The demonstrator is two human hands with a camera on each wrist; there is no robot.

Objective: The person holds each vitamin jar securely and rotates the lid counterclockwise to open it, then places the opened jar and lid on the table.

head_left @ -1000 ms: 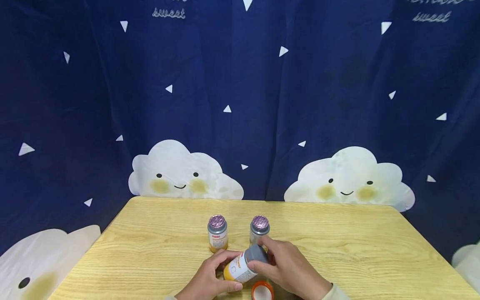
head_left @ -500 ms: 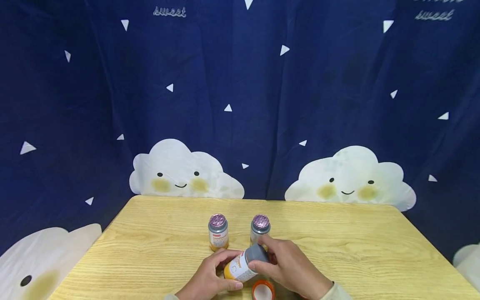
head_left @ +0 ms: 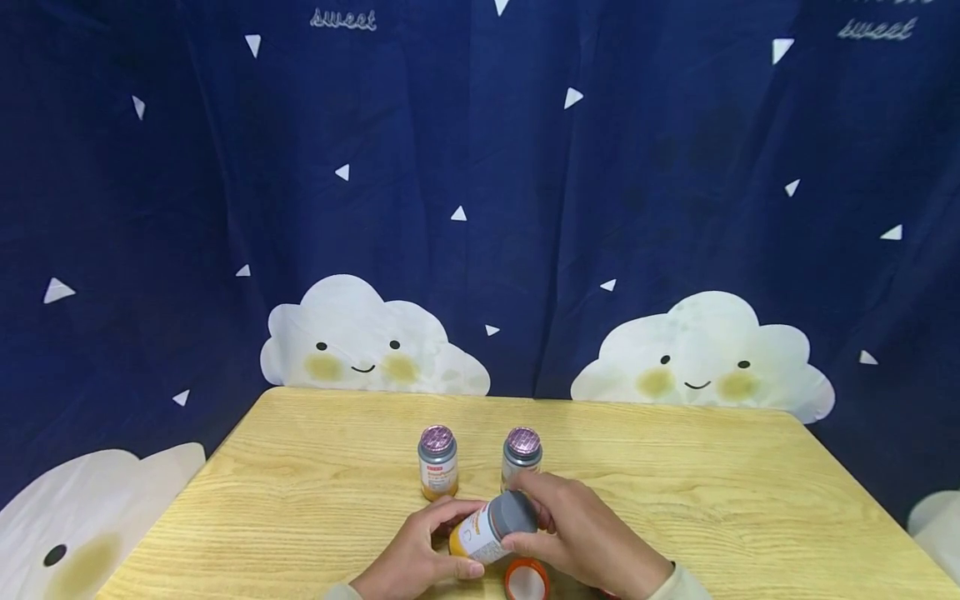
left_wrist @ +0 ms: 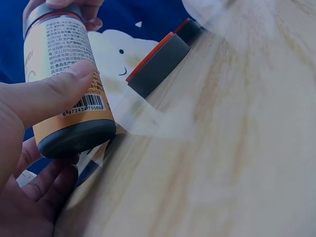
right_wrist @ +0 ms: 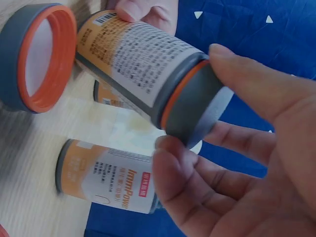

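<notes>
Navy curtain (head_left: 405,167) with smiling clouds (head_left: 360,321) behind, pale wood-grain desk (head_left: 675,475) in front, and all the action sits at its near side. Left hand (head_left: 420,550) has the supplement bottle (head_left: 476,537) by its body, thumb across the label, fingers bent round the far side, opened just as wide as the bottle. Over on the other end, the right hand (head_left: 581,529) curls thumb and fingers round the grey cap (head_left: 516,512), spread no further than the cap itself. So the bottle is between the two hands, lying aslant: long axis climbs from the base at the left palm to the cap, which points up and to the right. Looks like the cap-twisting step; whether it is loose, I can't tell. Next move, I'd judge, calls for a steady left grip and a turn of the right wrist in line with that slanted axis. Behind, two upright bottles, the left one (head_left: 438,479) and the right one (head_left: 522,458), show purple foil seals (head_left: 437,439), the right one partly hidden by the right hand. Just below the bottle, an orange-lined loose cap (head_left: 527,581) shows its inside.
</notes>
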